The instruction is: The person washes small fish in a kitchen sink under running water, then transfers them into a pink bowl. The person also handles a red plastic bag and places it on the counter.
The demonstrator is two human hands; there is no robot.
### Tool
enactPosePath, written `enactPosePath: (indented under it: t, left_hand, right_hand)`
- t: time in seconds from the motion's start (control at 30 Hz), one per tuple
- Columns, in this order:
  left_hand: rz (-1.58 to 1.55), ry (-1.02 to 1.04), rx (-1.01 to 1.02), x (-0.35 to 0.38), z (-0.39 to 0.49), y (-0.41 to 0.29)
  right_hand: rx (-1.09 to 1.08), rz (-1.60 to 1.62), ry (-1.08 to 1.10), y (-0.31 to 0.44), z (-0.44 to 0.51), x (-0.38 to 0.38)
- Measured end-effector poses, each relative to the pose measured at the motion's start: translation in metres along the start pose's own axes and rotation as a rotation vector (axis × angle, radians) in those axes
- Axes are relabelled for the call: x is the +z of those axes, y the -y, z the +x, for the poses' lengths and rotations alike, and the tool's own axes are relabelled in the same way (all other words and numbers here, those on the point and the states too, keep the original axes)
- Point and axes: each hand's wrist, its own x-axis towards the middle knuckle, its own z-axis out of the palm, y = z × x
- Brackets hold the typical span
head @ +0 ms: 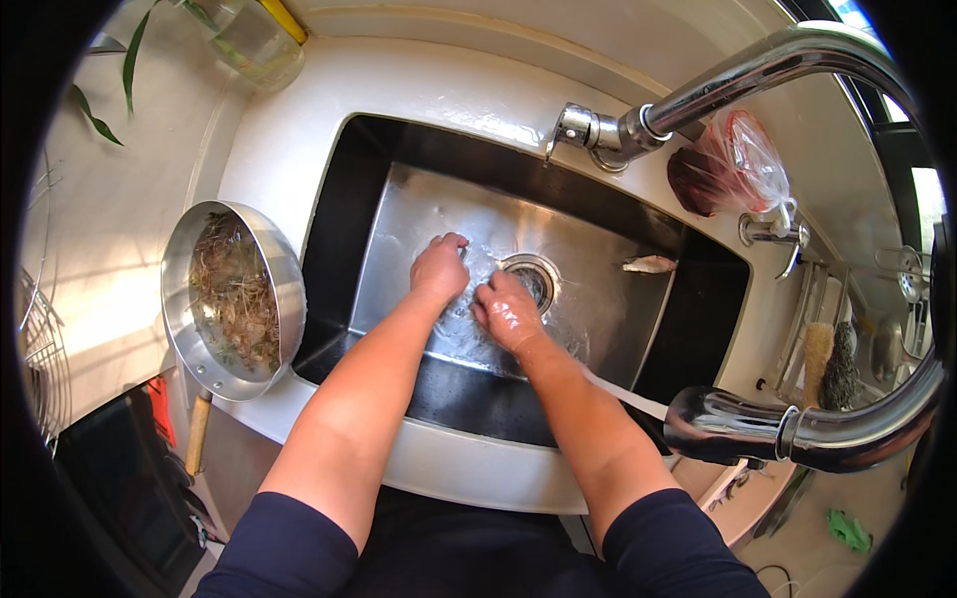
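Observation:
Both hands are down inside a stainless steel sink (598,299) with dark walls. My left hand (441,267) is bent at the fingers over the sink floor, left of the drain (540,278). Something small and dark shows at its fingertips, too hidden to name. Wet and with curled fingers, my right hand (511,311) is low beside the drain's near left edge; whether it holds anything is hidden. Water runs from the faucet spout (695,424) past my right forearm and ripples over the sink floor. A small silvery-pink fish (649,264) lies by the right wall.
Left of the sink, a wooden-handled metal pan (288,299) holds brown roots or herbs in water. Behind stand the faucet lever (572,127), a tied plastic bag (748,164) with dark red contents and a glass vase (258,56). Scrubbing brushes (819,355) hang at right.

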Motion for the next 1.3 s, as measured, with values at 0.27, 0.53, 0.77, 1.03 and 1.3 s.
enactPosePath:
  t: [0.27,0.53,0.77,1.03,1.3]
  left_hand:
    - [-1.411,0.401,-0.527,-0.014,-0.017,-0.036]
    - [-1.955,0.552,-0.285,-0.026,-0.018,-0.06]
    - [-1.564,0.474,-0.32,-0.026,-0.015,-0.064]
    - [-1.384,0.352,-0.438,-0.004,-0.011,-0.049]
    - [-1.287,0.349,-0.458,0.015,-0.005,-0.033]
  right_hand:
    - [0.41,-0.056,0.012,-0.023,-0.033,-0.026]
    - [0.709,0.122,0.165,-0.012,-0.001,-0.018]
    - [0.686,0.09,0.366,-0.019,0.009,-0.03]
    - [0.75,0.433,0.304,-0.037,0.008,-0.029]
    - [0.821,0.751,0.057,-0.039,-0.014,-0.031]
